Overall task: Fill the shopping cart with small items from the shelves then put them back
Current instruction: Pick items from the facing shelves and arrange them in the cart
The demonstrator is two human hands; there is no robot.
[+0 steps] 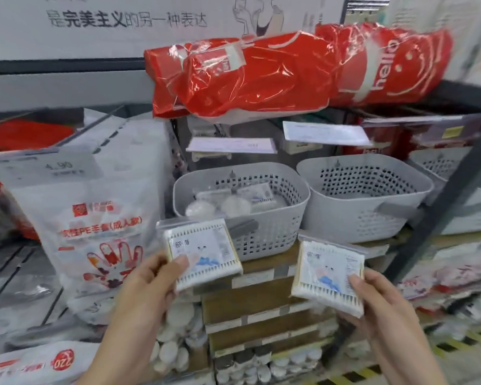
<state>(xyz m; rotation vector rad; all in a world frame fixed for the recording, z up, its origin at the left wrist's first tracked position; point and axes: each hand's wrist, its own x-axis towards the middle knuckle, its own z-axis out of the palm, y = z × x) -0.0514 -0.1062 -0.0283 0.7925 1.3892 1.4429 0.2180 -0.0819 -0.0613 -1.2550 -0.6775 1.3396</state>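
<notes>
Your left hand (147, 284) pinches one swab pack (202, 252), thumb across its front, and holds it just below and in front of the left basket (242, 207). Your right hand (378, 304) grips a second swab pack (329, 276) by its right edge, lower and to the right of that basket. Left of the basket stands a clear glove bag (95, 232) with a red hand print. The basket itself holds small wrapped items; a second grey basket (364, 195) sits just right of it on the same shelf. Above the basket, red wrapped bundles (275, 73) lie across the upper shelf.
</notes>
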